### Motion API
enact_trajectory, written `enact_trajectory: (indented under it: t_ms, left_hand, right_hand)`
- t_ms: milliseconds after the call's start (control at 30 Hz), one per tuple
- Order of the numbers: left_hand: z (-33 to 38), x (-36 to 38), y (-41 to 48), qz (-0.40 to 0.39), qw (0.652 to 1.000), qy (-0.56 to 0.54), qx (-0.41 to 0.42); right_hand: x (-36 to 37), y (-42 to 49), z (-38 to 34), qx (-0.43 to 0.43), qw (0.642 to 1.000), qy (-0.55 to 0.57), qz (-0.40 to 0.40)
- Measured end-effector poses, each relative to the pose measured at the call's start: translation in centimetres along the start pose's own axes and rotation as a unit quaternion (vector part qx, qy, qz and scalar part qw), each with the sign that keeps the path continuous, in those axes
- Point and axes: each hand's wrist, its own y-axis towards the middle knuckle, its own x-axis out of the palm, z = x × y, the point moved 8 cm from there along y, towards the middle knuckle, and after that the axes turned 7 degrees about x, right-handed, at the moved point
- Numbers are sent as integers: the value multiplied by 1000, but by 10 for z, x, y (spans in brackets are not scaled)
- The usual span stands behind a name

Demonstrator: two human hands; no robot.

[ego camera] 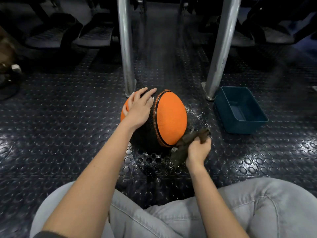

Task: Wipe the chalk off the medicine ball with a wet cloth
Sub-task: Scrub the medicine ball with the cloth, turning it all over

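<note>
- Orange and black rubber, pebbled in texture, is making up the medicine ball (171, 117), which is sitting on the studded rubber floor (68, 134) just ahead of the person's knees, in front of two metal posts (126, 48) and near a blue plastic tub (240, 110).
- Left hand (139, 109) is lying flat on the ball's upper left, fingers straight and spread; its grip is open and is only pressing to steady the ball.
- Right hand (199, 148) is closing its grip round a dark, bunched cloth (181, 150), holding it against the ball's lower right edge, close to the floor.
- Wiping is judged to be the step in hand, and well along: the orange panel facing the camera is showing no pale dust, and water droplets (197, 114) are glistening on the floor around the ball.
- One small white smudge (151, 99) is showing on the black band just beside the left fingertips; it may be leftover chalk, but it is too small to tell.
- Next, the left hand is probably needing to roll the ball so that the smudge and the hidden underside are coming within the cloth's reach, with firm pressure so the wet ball is not slipping.
</note>
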Motion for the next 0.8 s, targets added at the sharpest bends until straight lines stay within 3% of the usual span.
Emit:
enact_trajectory:
  t_ms: [100, 200, 367, 467, 700, 800]
  left_hand:
    - [4, 3, 1, -7, 1000, 9, 3]
    - [8, 3, -2, -16, 1000, 18, 11]
    - [6, 3, -11, -9, 999, 23, 24]
    - [2, 1, -15, 1, 1000, 20, 23]
    - [10, 5, -20, -5, 999, 29, 36]
    - [7, 4, -23, 3, 999, 24, 42]
  right_hand:
    - [17, -13, -33, -110, 992, -46, -47]
    - [25, -13, -26, -131, 984, -114, -32]
    - [26, 5, 9, 24, 997, -50, -53]
    - [26, -11, 5, 35, 997, 40, -47]
    - [34, -66, -46, -78, 992, 73, -72]
    - [28, -68, -103, -228, 971, 36, -65]
